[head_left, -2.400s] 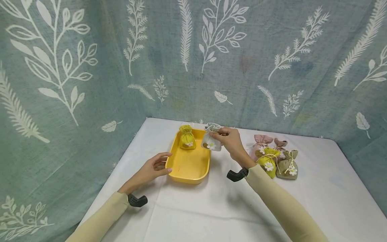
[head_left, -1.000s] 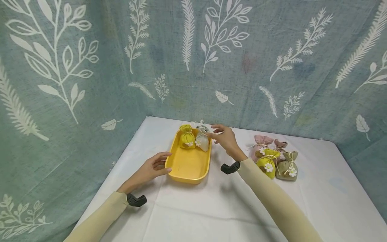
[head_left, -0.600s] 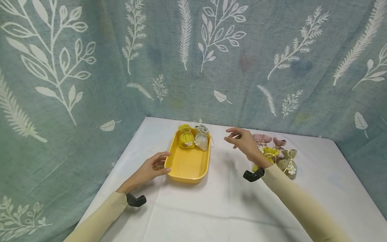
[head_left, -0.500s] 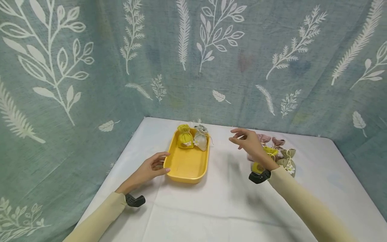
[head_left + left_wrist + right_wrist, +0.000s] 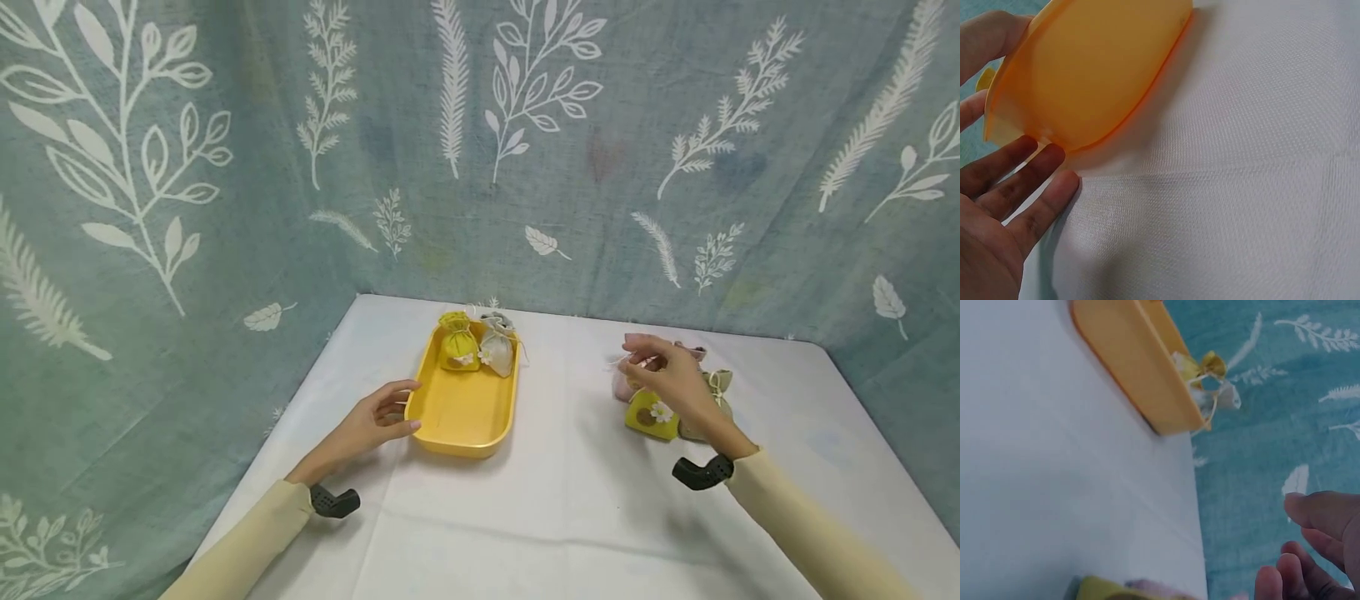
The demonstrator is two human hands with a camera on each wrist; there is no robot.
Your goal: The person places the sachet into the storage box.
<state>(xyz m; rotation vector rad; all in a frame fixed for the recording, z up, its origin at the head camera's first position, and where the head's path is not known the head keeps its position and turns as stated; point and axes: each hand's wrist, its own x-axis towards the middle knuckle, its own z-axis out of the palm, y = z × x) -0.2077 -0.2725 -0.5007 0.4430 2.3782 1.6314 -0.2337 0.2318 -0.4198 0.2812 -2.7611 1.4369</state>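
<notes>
My left hand (image 5: 375, 423) touches the left side of a yellow tray (image 5: 457, 408), its fingers and thumb loosely spread along the wall. In the left wrist view, fingertips (image 5: 1054, 153) lie against the tray's outer wall. Two drawstring pouches with daisies stand at the tray's far end: one yellow (image 5: 459, 352), one grey-white (image 5: 497, 350). My right hand (image 5: 667, 379) is over the pouch group on the right, fingers bent loosely and nothing between them. It partly hides a yellow pouch (image 5: 652, 417) and a pink pouch (image 5: 623, 387).
An olive pouch (image 5: 722, 402) and a second pink pouch (image 5: 696, 352) stand behind the right hand, partly covered. White cloth (image 5: 525, 533) covers the table. A teal patterned curtain (image 5: 555, 267) closes off the back and left side.
My right hand brought the grey-white pouch into the tray beside the yellow one and let it go. It then moved right to the pouch group. My left hand stayed at the tray.
</notes>
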